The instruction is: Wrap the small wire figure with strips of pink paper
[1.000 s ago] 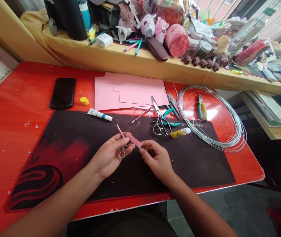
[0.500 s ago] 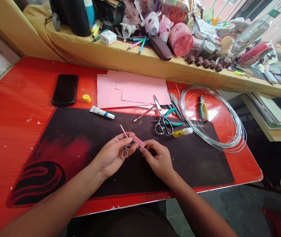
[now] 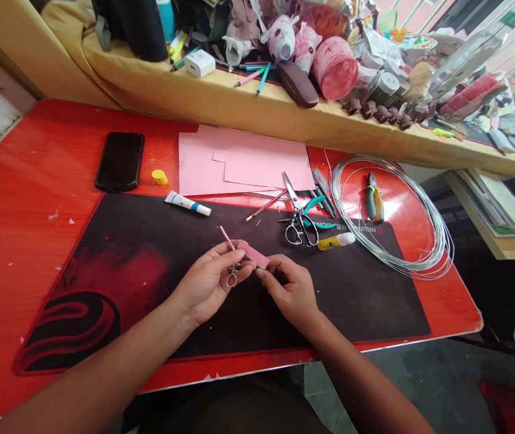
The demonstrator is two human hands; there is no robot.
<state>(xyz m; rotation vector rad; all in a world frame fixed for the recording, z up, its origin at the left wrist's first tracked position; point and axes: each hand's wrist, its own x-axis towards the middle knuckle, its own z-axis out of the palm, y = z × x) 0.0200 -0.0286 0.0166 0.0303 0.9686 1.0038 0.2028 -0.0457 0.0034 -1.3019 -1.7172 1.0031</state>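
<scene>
In my left hand (image 3: pixel 212 274), thumb and fingers pinch a thin piece of wire wrapped in pink paper (image 3: pixel 226 237), tilted up to the left. A bent silver wire loop (image 3: pixel 231 279) hangs below that thumb. Between my hands lies a small pink paper piece (image 3: pixel 253 254), its left end by my left fingers. My right hand (image 3: pixel 288 288) pinches its right end between thumb and forefinger; the fingertips partly hide that edge. Both hands are held above the black desk mat (image 3: pixel 356 301).
Beyond my hands are scissors (image 3: pixel 294 199), teal-handled pliers (image 3: pixel 314 205), a glue stick (image 3: pixel 336 241), a white tube (image 3: pixel 188 204) and pink paper sheets (image 3: pixel 266 157). Coiled wire (image 3: pixel 438 241) and yellow-green pliers (image 3: pixel 371 196) lie right; a phone (image 3: pixel 120 161) and yellow cap (image 3: pixel 159 176) left.
The pink paper piece has turned slightly, so more of its face shows. Both hands keep their grip and have hardly moved; the view has shifted a little.
</scene>
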